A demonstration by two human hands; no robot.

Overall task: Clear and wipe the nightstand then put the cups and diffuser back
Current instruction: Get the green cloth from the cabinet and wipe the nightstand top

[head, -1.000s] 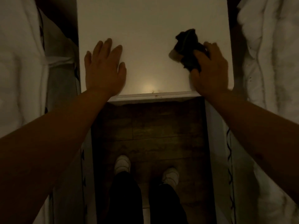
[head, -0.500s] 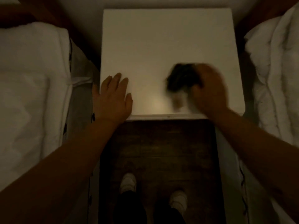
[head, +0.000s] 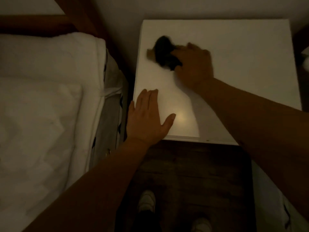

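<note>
The white nightstand [head: 242,61] fills the upper middle of the head view, its top bare of cups and diffuser. My right hand [head: 195,66] grips a dark crumpled cloth [head: 164,52] and holds it against the top near the far left part; both are blurred by motion. My left hand [head: 147,119] lies flat with straight fingers on the near left corner of the top.
A bed with white bedding [head: 46,101] and a wooden headboard [head: 50,22] stands close on the left. Another white duvet [head: 306,59] shows at the right edge. Dark wooden floor [head: 192,173] and my white shoes [head: 147,200] lie below the nightstand's front edge.
My right hand has swept the cloth from the near right part of the top across to the far left. My left hand stays flat at the near left corner. The camera has shifted.
</note>
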